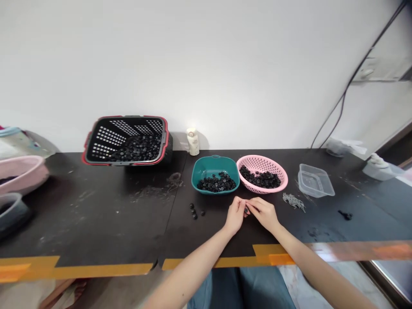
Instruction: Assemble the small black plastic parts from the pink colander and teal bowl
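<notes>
My left hand (236,213) and my right hand (262,211) meet over the table, fingertips pinched together. Between them a small dark round part (246,210) shows, mostly covered by the fingers; each hand seems to grip it. Just beyond the hands stand a teal basin (215,160) and a pink sieve basket (279,165), both holding many small black round parts. Several black round pieces (193,211) lie on the tabletop left of my left hand. A pile of grey screws (293,201) lies to the right of my right hand.
A black basket with a red rim (127,163) holds more black parts at the back left, near a white bottle (193,141). On the right are a clear plastic box (315,182) and a few dark pieces (345,214). Pink (28,176) and grey tubs (13,214) stand far left.
</notes>
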A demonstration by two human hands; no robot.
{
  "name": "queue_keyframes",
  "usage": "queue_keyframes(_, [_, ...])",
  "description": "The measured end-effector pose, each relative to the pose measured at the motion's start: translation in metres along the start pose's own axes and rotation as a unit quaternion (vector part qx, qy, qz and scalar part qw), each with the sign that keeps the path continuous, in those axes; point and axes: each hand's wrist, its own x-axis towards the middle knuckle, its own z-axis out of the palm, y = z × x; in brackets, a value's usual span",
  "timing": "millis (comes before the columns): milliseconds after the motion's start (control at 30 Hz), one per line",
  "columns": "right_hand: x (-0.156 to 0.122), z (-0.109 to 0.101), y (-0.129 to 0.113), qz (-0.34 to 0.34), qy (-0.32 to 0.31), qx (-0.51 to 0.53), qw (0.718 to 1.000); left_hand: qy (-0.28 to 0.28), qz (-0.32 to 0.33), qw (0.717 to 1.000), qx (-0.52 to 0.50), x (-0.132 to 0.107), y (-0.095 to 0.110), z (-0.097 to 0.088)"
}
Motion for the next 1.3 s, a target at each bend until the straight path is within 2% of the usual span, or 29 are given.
queue_keyframes(133, [-0.003,0.0,0.001,-0.021,0.021,-0.066,0.997,-0.017,-0.003,0.999,-0.049,0.001,0.002,0.001])
queue_keyframes(267, [-0.003,-0.006,-0.003,-0.025,0.063,-0.055,0.996,-0.034,0.009,0.998,-0.054,-0.001,0.002,0.008])
queue_keyframes(400, [-0.004,-0.009,-0.006,0.069,0.103,0.073,0.99,-0.013,0.002,0.997,-0.072,-0.003,0.006,0.015])
queue_keyframes(533, [-0.007,-0.009,-0.003,0.181,0.069,0.279,0.941,0.008,-0.045,0.985,-0.163,-0.003,0.011,0.014])
queue_keyframes(600, [-0.006,-0.009,-0.002,0.201,0.052,0.339,0.917,0.006,-0.065,0.979,-0.192,-0.001,0.013,0.012])
queue_keyframes(667, [-0.001,-0.011,-0.002,0.201,0.048,0.359,0.91,0.001,-0.084,0.976,-0.201,0.002,0.014,0.01])
queue_keyframes(800, [0.019,-0.016,-0.004,0.152,-0.004,0.33,0.932,-0.029,-0.113,0.984,-0.134,0.014,0.015,0.008])
queue_keyframes(867, [0.028,-0.017,-0.003,0.108,-0.017,0.287,0.952,-0.043,-0.094,0.992,-0.078,0.019,0.016,0.008])
queue_keyframes(967, [0.032,-0.016,0.0,0.07,0.012,0.243,0.968,-0.048,-0.04,0.997,-0.037,0.024,0.014,0.008])
queue_keyframes(1033, [0.03,-0.015,0.003,0.077,0.018,0.242,0.967,-0.043,-0.023,0.998,-0.047,0.024,0.012,0.007])
queue_keyframes(1167, [0.024,-0.017,0.006,0.127,0.011,0.254,0.959,-0.025,-0.044,0.995,-0.091,0.023,0.008,0.005])
queue_keyframes(1300, [0.023,-0.023,0.006,0.115,-0.007,0.2,0.973,-0.021,-0.055,0.989,-0.136,0.025,0.007,0.001])
